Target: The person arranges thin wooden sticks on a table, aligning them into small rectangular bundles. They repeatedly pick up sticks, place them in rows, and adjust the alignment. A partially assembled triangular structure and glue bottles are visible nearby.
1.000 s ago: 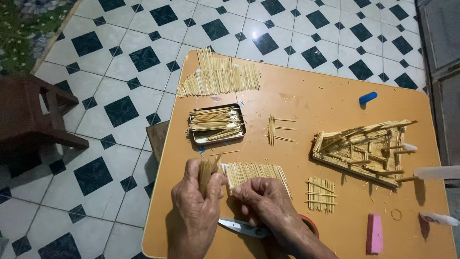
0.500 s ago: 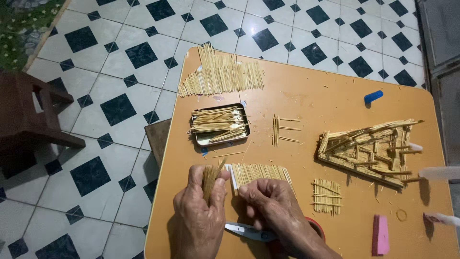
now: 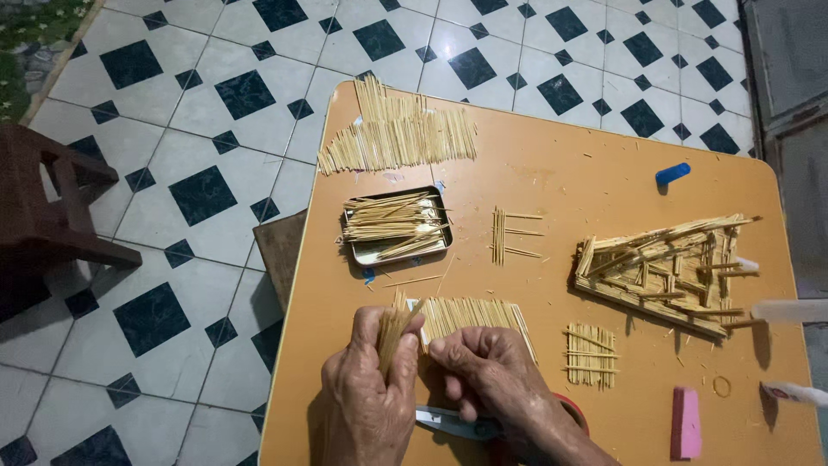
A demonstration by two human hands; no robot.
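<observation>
My left hand grips a small bundle of thin wooden sticks that points up out of the fist. My right hand rests just right of it, fingertips on a flat row of sticks lying on the orange table. Scissors lie under my right wrist. A metal tin holding more sticks sits beyond the hands.
A large spread of sticks lies at the table's far left. A stick-built model stands at right, with a small stick grid, a stick comb, a pink eraser and a blue clip. A dark wooden stool stands on the tiled floor.
The view has shifted slightly. My left hand has lifted the stick bundle a little more upright, and my right fingers have moved closer to it.
</observation>
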